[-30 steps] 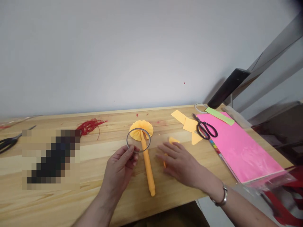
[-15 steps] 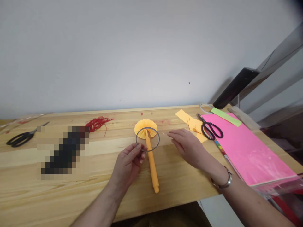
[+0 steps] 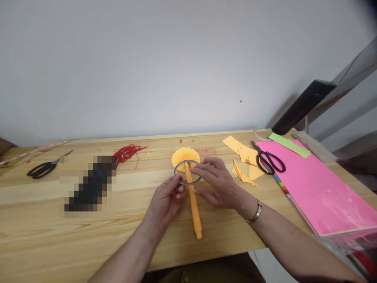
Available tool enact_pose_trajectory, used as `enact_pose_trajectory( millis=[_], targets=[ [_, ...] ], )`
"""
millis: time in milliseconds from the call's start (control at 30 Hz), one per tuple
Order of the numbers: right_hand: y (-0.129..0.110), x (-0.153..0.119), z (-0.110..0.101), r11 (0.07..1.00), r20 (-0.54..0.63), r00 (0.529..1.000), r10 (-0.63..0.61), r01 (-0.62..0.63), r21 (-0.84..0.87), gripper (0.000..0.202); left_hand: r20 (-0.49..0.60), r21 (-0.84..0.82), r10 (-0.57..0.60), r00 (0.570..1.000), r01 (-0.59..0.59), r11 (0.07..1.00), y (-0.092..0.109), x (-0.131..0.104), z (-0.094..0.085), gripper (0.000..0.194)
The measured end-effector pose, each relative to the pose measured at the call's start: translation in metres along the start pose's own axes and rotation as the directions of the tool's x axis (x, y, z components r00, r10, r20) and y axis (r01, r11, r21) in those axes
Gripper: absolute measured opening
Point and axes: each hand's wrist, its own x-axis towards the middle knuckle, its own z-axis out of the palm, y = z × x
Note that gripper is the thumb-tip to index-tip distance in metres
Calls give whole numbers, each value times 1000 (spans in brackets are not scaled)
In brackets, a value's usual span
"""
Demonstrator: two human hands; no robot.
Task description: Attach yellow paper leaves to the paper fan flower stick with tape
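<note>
My left hand (image 3: 168,198) pinches a thin grey ring (image 3: 175,171) between thumb and fingers, at its lower left edge. The ring looks like a narrow tape roll, but I cannot tell for sure. Behind it lies a pleated yellow-orange paper fan (image 3: 180,155), spread in a scalloped half-round. An orange stick (image 3: 194,210) with a narrower rounded end runs from the fan toward me on the table. My right hand (image 3: 219,184) hovers over the right side of the ring, thumb apart from its stretched fingers. Whether its fingertips touch the ring is unclear.
Yellow-orange paper scraps (image 3: 243,155) and black-handled scissors (image 3: 269,162) lie right, beside pink paper (image 3: 312,188) and a green strip (image 3: 290,145). Leftward are red thread (image 3: 129,152), a blurred-out dark object (image 3: 91,184) and other scissors (image 3: 43,169). A wall (image 3: 153,70) stands behind.
My right hand has moved left, from beside the paper scraps to the ring. A folded orange scrap it was covering now shows. My left hand keeps its pinch; the view has shifted slightly.
</note>
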Motion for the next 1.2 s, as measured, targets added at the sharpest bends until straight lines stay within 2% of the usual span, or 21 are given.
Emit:
enact_pose_trajectory(
  millis=[167,400,500,600,967,1100,1200],
  targets=[
    [-2,1,0,999,82,996,32,-31,-21,29,38,13,-11,999,10,1000,-2,-2,2,13],
    [-1,2,0,995,69,995,74,-78,58,25,136,46,-1,991,-5,999,1,-5,1,13],
    [-3,2,-2,984,102,991,87,-102,147,21,144,41,24,989,-30,999,4,-6,1,12],
    [-3,1,-1,971,103,991,81,-102,215,20,133,38,-3,991,-2,999,5,-7,0,11],
    [-5,3,-1,981,107,993,43,-62,181,12,118,102,-29,993,17,995,4,-7,1,16],
    [-1,3,-7,966,96,990,104,-123,227,15,45,164,34,998,-41,986,7,-8,1,14],
    [7,6,-19,871,99,950,296,-311,380,18,-73,209,221,972,-202,957,23,-10,5,13]
  ],
)
